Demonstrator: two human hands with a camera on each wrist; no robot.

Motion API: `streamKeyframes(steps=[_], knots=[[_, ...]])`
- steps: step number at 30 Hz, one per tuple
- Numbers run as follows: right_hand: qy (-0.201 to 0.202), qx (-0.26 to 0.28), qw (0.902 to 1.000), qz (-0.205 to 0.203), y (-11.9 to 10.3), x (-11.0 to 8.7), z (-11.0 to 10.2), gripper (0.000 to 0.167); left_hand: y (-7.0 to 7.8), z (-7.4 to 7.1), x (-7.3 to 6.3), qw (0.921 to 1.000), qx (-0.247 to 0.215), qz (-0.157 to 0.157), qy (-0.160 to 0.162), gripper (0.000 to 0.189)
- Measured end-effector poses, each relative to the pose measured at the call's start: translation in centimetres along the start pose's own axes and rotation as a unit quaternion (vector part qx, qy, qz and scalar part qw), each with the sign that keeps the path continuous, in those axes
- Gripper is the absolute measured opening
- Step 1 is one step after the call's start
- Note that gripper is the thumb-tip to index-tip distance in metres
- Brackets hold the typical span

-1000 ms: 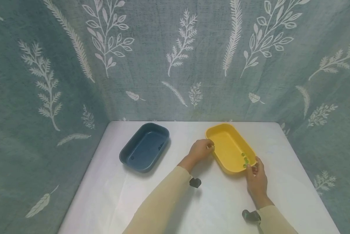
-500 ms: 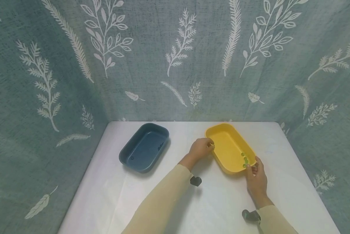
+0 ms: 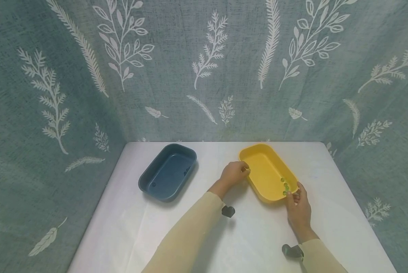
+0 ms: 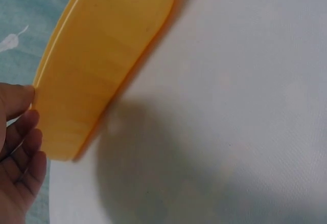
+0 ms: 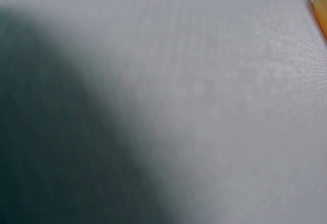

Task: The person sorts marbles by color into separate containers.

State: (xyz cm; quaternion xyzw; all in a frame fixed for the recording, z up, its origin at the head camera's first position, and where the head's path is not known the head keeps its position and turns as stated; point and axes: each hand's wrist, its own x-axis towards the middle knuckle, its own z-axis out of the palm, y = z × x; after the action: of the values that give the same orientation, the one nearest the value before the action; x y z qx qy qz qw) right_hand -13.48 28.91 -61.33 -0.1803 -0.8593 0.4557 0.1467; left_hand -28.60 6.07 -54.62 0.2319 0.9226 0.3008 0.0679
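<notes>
A yellow tray [image 3: 263, 167] rests on the table at the right, with several small green round pieces [image 3: 285, 185] at its near right end. My left hand [image 3: 233, 174] pinches the tray's left rim; in the left wrist view the thumb and fingers of that hand [image 4: 20, 147] meet at the rim beside the outer wall. At the near right corner my right hand [image 3: 299, 212] holds the rim, thumb on the near side and fingers round the right. The right wrist view shows only a sliver of the yellow tray [image 5: 322, 6], with no hand visible.
To the left stands a dark blue tray [image 3: 168, 174] with several small dark round pieces by its right wall and one near its left end. Both sit on a white table [image 3: 251, 242]. Patterned green-grey cloth [image 3: 176, 68] hangs behind and at both sides.
Both hands keep their hold on the yellow tray, which stays in place. The head view has shifted very slightly; nothing else visibly differs.
</notes>
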Motion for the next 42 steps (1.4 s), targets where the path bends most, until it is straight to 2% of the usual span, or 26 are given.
streamKeyframes(steps=[11, 25, 30, 36, 42], knots=[[0.001, 0.008, 1.0000, 0.000, -0.2, -0.1, -0.1, 0.060, -0.2, 0.2, -0.2, 0.9999, -0.013, -0.005, -0.003, 0.020], [0.001, 0.003, 1.0000, 0.007, 0.1, 0.0, 0.2, 0.061, -0.9, 0.0, -0.8, 0.9993, -0.029, 0.021, 0.012, 0.018], [0.001, -0.002, 1.0000, 0.008, 0.0, 0.2, 0.1, 0.061, -1.7, -0.6, -1.5, 0.9990, -0.014, 0.031, 0.030, 0.018], [0.002, 0.001, 1.0000, 0.004, -0.3, 0.0, 0.0, 0.061, -3.1, -1.2, -2.6, 0.9993, 0.010, 0.010, 0.036, 0.017], [0.005, 0.000, 1.0000, 0.000, -0.1, -0.1, 0.0, 0.060, -4.6, -2.0, -3.8, 0.9992, 0.030, -0.005, 0.027, 0.016]])
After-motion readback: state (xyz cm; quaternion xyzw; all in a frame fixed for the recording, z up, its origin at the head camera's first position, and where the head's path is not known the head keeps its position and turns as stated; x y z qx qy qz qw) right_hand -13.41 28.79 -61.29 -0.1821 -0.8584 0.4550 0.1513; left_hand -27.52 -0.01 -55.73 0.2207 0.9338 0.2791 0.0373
